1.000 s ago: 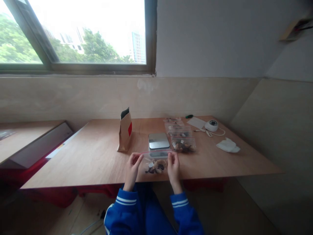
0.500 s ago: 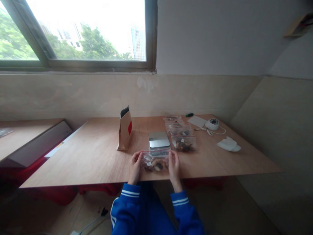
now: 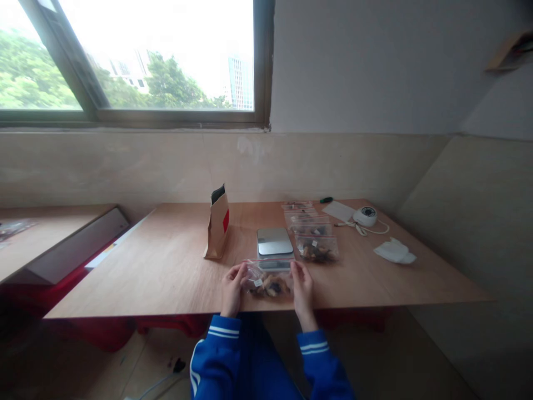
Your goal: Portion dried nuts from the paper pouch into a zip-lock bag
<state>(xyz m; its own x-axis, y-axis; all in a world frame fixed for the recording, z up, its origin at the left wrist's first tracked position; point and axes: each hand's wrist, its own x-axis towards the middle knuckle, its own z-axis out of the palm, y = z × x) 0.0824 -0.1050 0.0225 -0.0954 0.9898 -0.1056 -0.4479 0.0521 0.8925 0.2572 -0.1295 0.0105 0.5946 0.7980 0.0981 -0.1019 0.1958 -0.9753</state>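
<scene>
Since a second ago the left sleeve (image 3: 214, 355) has shifted slightly inward, and the brown and dark pieces (image 3: 273, 289) inside the clear zip bag (image 3: 261, 271) lie a little differently; the left hand (image 3: 233, 284) has its fingers closed on the bag's left edge, near the top; the right hand (image 3: 303, 279) pinches the upper right corner; the bag is at the near edge of the tabletop (image 3: 141, 266), between the two hands, though whether it rests there or is lifted I cannot tell; just beyond it lies a silver scale (image 3: 275, 241), its near end seen through the clear top; left of the scale a paper bag (image 3: 217, 230) stands upright; to the right, filled zip bags (image 3: 317, 250) lie in a row, with a white camera (image 3: 365, 216) and a crumpled tissue (image 3: 395, 251) farther right.
</scene>
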